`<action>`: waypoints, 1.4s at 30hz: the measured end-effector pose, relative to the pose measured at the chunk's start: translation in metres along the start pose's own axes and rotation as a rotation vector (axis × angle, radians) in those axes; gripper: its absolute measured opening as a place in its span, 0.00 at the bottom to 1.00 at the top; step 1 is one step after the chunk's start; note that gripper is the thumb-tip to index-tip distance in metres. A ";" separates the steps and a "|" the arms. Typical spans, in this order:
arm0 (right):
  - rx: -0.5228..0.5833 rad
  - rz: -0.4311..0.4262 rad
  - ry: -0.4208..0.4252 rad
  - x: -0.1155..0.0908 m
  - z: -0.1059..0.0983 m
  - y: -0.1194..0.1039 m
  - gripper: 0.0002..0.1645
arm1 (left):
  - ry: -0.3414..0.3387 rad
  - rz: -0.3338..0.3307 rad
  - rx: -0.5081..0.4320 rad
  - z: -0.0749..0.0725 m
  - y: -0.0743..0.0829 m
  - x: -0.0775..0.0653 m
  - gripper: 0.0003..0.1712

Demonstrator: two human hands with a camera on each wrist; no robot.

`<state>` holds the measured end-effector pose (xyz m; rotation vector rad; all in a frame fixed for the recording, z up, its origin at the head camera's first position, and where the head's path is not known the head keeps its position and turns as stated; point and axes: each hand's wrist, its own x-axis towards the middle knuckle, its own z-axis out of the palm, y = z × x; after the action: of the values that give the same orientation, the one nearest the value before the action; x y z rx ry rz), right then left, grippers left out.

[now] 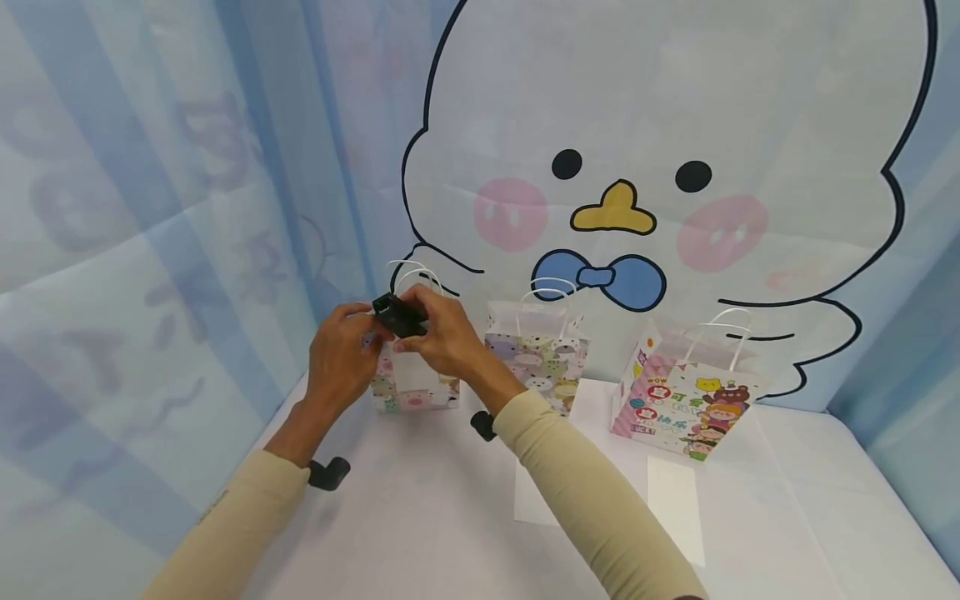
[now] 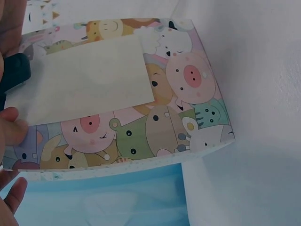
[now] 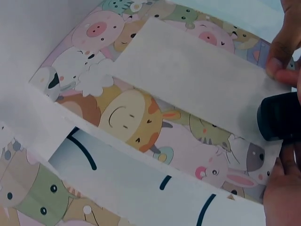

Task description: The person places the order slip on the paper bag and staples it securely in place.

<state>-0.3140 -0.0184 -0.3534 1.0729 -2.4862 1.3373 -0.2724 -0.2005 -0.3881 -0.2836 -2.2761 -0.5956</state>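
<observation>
On the left of the head view, my right hand (image 1: 450, 337) grips a small black stapler (image 1: 402, 317) at the top edge of a paper gift bag (image 1: 385, 392) printed with cartoon animals. A blank white card (image 1: 415, 375) lies flat against the bag's front, its upper end at the stapler's nose (image 3: 277, 117). My left hand (image 1: 341, 354) pinches the bag's upper rim beside the stapler, thumb on the front. In the left wrist view the card (image 2: 101, 82) covers part of the pig and hippo print. The stapler's jaws are mostly hidden by my fingers.
A second animal-print bag (image 1: 536, 358) stands to the right, partly behind my right forearm. Further right is a pink cartoon bag (image 1: 682, 404) with white handles. Two white cards (image 1: 675, 508) lie on the white table (image 1: 420, 517). Printed curtains hang behind and at the sides.
</observation>
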 end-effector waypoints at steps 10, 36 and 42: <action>-0.044 0.014 0.099 -0.001 -0.002 -0.005 0.30 | 0.011 0.009 -0.025 -0.001 0.004 0.002 0.03; 0.270 -0.062 0.135 -0.063 -0.087 -0.030 0.37 | -0.027 -0.054 -0.046 0.000 0.006 0.000 0.03; 0.207 0.003 0.129 -0.095 -0.102 -0.016 0.36 | -0.030 -0.026 -0.054 -0.001 0.004 -0.001 0.04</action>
<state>-0.2550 0.1049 -0.3206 0.9854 -2.2987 1.6379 -0.2694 -0.1976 -0.3867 -0.2912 -2.2980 -0.6709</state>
